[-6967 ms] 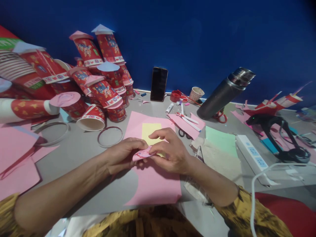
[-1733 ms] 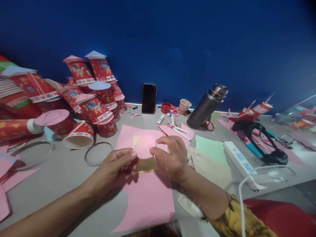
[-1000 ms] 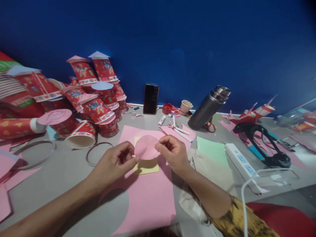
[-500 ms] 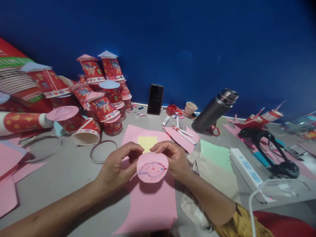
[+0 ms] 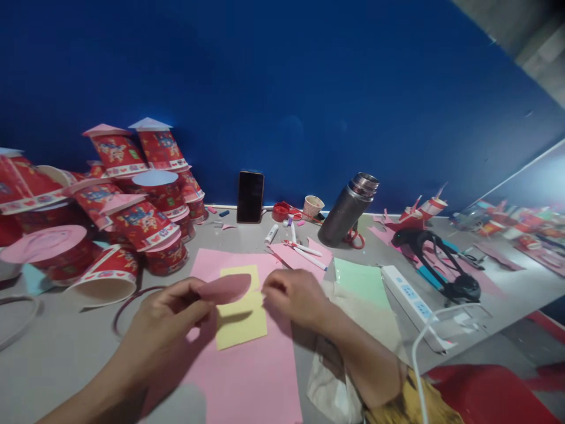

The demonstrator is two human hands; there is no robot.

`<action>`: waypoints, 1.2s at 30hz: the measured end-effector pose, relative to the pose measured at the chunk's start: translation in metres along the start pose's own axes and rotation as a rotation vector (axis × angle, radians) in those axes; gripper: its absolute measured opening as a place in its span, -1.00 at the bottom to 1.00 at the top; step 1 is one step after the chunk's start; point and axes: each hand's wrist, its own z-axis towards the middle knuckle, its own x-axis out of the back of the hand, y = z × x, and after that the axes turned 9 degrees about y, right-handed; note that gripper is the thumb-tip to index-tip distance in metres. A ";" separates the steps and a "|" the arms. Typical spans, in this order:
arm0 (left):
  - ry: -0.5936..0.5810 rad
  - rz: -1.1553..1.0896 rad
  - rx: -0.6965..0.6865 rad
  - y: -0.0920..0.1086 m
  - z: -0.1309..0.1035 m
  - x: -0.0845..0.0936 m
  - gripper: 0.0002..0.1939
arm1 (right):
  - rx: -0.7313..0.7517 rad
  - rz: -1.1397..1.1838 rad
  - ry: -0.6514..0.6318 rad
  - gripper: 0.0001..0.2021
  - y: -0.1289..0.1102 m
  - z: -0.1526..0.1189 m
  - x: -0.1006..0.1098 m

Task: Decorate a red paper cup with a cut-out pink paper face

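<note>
The left hand (image 5: 163,318) pinches a pink paper circle (image 5: 227,288) between its thumb and bent fingers, by the left side. The right hand (image 5: 298,300) is just beside the circle's right end. Its fingers are curled in, close to the thumb, and I cannot tell if they hold anything.

The red cups (image 5: 141,224) have pictures and little hearts on them, but any words are too blurry to read. The white tube (image 5: 271,234) has dark marks that are too small to read.

The back of the left hand hides part of the circle. Cups are cut off at the left side of the view, and so is a gray ring (image 5: 33,309). The front edge of the table (image 5: 92,365) is mostly out of view.

The circle is tipped, so it looks like a flat, skinny oval. The side we see is dark pink and plain. It is up over the yellow paper (image 5: 242,330), which lies on the big pink sheet (image 5: 251,377), and makes a shadow there. Near the table's back edge, the phone (image 5: 250,197) stands up by the blue wall (image 5: 265,88), with the dark bottle (image 5: 342,215) to its right.
</note>
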 end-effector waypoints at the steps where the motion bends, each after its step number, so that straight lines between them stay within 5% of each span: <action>1: -0.009 -0.003 0.036 -0.001 0.003 0.000 -0.83 | -0.032 -0.107 0.078 -0.85 0.004 0.006 0.014; 5: -0.065 -0.079 0.256 0.003 0.007 -0.004 -0.62 | -0.206 -0.478 0.235 -0.78 0.021 0.021 0.069; 8: -0.075 -0.187 0.348 0.006 0.006 -0.008 -0.62 | -0.211 -0.670 0.106 -0.78 0.025 0.017 0.085; 11: -0.089 -0.236 0.378 0.000 0.005 -0.008 -0.63 | -0.186 -0.662 -0.081 -0.81 0.026 0.004 0.075; 15: -0.131 -0.221 0.387 -0.017 0.008 -0.002 -0.64 | -0.164 -0.653 -0.153 -0.83 0.032 -0.011 0.052; 25: -0.130 -0.258 0.396 -0.016 0.006 -0.004 -0.62 | -0.174 -0.839 -0.086 -0.63 0.032 -0.008 0.026; 30: -0.145 -0.233 0.368 -0.018 0.006 -0.003 -0.62 | -0.206 -0.859 -0.028 -0.71 0.029 -0.005 0.011; 36: -0.128 -0.220 0.341 -0.012 0.006 -0.007 -0.56 | -0.322 -0.756 -0.092 -0.81 0.033 -0.001 0.021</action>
